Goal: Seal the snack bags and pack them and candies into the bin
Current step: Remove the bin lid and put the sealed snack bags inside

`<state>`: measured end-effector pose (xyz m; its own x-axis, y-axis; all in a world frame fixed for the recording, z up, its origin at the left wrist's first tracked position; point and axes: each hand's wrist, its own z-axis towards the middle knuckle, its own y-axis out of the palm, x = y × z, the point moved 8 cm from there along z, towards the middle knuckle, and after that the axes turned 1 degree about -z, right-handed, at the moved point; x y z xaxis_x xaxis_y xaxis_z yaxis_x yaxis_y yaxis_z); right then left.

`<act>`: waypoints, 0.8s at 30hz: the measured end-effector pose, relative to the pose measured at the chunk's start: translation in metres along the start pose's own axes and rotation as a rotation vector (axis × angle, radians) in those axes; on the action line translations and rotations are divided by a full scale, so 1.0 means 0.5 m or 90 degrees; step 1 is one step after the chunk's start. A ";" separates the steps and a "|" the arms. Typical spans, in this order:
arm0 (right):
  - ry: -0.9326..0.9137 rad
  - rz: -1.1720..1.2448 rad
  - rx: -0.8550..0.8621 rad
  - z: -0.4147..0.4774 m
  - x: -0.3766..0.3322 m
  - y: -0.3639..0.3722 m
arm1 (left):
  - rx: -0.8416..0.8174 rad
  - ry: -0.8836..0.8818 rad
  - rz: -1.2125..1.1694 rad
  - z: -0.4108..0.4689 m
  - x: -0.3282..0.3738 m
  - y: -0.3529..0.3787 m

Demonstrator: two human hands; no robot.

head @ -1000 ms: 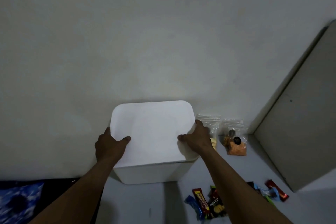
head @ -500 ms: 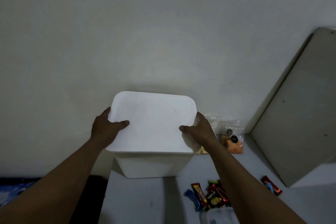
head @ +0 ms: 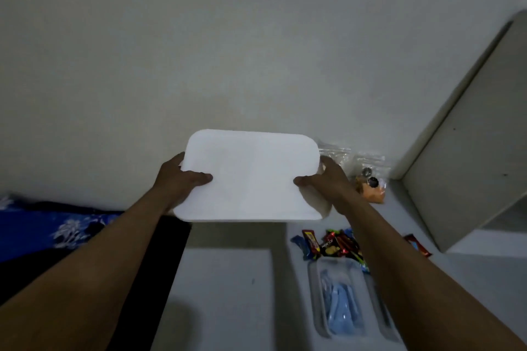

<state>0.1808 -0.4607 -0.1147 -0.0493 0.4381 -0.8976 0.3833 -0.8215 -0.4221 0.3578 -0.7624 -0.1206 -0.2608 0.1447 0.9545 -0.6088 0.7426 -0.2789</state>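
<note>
L hand [head: 178, 179] & R hand [head: 328, 181] grip lid [head: 251, 177] by its sides, mid-air. Step: opening bin [head: 225, 279]. Next: park lid, seal snack bags [head: 370, 179] just past R hand.

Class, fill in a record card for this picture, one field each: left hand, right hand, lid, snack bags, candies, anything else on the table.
left hand: grips the lid's left edge, thumb on top
right hand: grips the lid's right edge, thumb on top
white lid: held between both hands above the table
snack bags: two clear bags by the wall, right of the lid; one holds orange snacks
candies: loose pile of wrappers beside the right forearm
clear tray: holds blue items, nearer than the candies
</note>
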 end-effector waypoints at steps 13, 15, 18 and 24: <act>0.062 -0.055 -0.010 -0.200 0.171 0.118 | -0.048 -0.121 -0.033 -0.175 -0.238 -0.042; 0.084 -0.081 0.003 -0.212 0.202 0.146 | -0.049 -0.124 -0.017 -0.174 -0.280 -0.043; 0.120 -0.109 0.015 -0.232 0.255 0.183 | -0.048 -0.132 0.034 -0.179 -0.350 -0.033; 0.211 -0.202 -0.011 -0.257 0.377 0.260 | -0.043 -0.143 0.175 -0.168 -0.493 -0.014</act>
<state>0.3400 -0.4382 -0.3223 0.1295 0.7620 -0.6345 0.4128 -0.6233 -0.6642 0.4891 -0.7484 -0.3450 -0.5712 0.2029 0.7953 -0.4439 0.7387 -0.5072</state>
